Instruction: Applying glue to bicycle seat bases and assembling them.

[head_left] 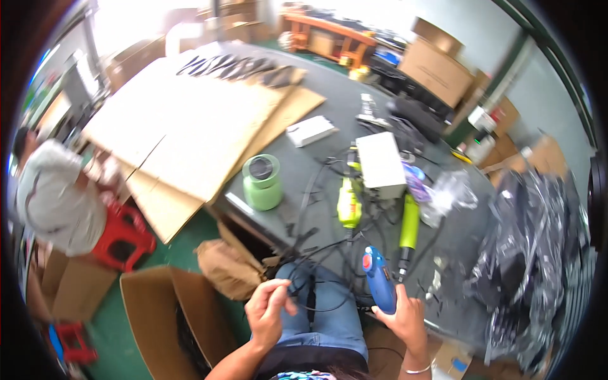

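My right hand (405,322) is wrapped round a blue hand tool (380,285) with a red button near its upper end; its exact kind is not clear. My left hand (268,311) is raised above my lap with the fingers curled together, and whatever they may pinch is too small to make out. A loop of thin black cable (329,309) hangs over my lap close to the left fingertips. Beyond the hands on the dark table lie a lime-green electric screwdriver (349,206) and another lime-green cylindrical tool (409,221) with a black tip.
A white box (381,163) stands behind the tools, and a green tape roll (262,187) sits to the left. Cardboard sheets (190,120) cover the table's far left. Plastic-wrapped black goods (525,253) lie right. An open carton (149,310) and a seated person (60,196) are left.
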A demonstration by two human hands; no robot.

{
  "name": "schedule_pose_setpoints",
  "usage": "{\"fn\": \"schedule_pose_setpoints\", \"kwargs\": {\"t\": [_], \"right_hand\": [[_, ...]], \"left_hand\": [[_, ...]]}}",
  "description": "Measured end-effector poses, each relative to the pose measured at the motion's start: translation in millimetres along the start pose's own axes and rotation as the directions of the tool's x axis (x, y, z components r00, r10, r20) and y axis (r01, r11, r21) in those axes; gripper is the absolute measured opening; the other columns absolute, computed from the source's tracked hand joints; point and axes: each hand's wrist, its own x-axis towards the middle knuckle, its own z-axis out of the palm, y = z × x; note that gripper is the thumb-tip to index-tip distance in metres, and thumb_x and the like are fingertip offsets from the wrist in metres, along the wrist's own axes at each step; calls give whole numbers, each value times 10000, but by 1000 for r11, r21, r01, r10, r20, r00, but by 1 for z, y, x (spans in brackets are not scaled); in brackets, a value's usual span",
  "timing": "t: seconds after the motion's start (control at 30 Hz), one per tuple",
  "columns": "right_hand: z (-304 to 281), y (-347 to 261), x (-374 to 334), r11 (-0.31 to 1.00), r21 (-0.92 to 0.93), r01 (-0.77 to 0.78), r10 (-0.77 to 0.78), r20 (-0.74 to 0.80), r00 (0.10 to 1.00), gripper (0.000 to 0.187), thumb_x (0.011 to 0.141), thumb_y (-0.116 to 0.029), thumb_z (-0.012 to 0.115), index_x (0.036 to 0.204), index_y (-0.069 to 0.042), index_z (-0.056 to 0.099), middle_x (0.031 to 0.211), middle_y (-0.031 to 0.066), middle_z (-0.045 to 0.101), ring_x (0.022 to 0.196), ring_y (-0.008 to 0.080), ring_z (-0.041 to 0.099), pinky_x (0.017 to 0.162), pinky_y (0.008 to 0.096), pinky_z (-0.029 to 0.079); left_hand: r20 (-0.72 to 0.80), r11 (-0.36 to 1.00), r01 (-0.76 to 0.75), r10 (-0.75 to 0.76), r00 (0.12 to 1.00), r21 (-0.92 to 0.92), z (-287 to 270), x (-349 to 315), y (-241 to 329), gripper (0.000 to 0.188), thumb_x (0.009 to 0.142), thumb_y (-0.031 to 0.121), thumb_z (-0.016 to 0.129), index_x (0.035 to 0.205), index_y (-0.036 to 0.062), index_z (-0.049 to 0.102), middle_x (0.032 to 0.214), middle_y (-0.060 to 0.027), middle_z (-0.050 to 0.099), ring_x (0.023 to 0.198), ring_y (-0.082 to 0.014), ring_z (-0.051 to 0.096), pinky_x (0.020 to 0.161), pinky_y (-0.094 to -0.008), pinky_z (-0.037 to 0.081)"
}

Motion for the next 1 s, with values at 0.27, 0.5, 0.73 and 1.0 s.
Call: {"fn": "schedule_pose_setpoints", "kwargs": {"t": [0.27, 0.5, 0.73, 1.0], "right_hand": [[-56, 31, 17, 959, -163, -232, 186, -259, 948, 474, 679, -318, 739, 925, -30, 454, 623, 209, 599, 600, 403, 598, 571, 474, 468], [-34, 36, 37, 926, -193, -325, 255, -318, 913, 467, 709, -361, 731, 911, -56, 440, 653, 207, 620, 610, 406, 608, 592, 479, 481], [8, 72, 39, 896, -80, -438, 407, -247, 879, 623, 721, -539, 676, 965, -26, 421, 688, 241, 627, 662, 425, 624, 601, 488, 495], [22, 99, 41, 888, 6, -459, 449, -226, 865, 783, 676, -727, 562, 966, -11, 433, 705, 241, 629, 683, 421, 629, 600, 488, 499]], "left_hand": [[377, 829, -466, 557, 740, -311, 50, -2, 60, 489, 953, 405, 383, 971, -9, 644, 814, -182, 669, 724, -289, 656, 565, -331, 534], [89, 233, -168, 797, 597, -958, 147, -33, 113, 488, 962, 350, 391, 1386, 110, 361, 1224, -135, 571, 1173, -363, 492, 892, -561, 361], [515, 599, 171, 466, 720, -782, 136, -54, 147, 464, 954, 321, 414, 1378, 134, 381, 1203, -156, 582, 1180, -355, 497, 931, -570, 315], [512, 552, 187, 522, 682, -812, 137, -62, 128, 426, 968, 292, 366, 1358, 130, 419, 1188, -143, 596, 1152, -324, 528, 977, -500, 278]]}}
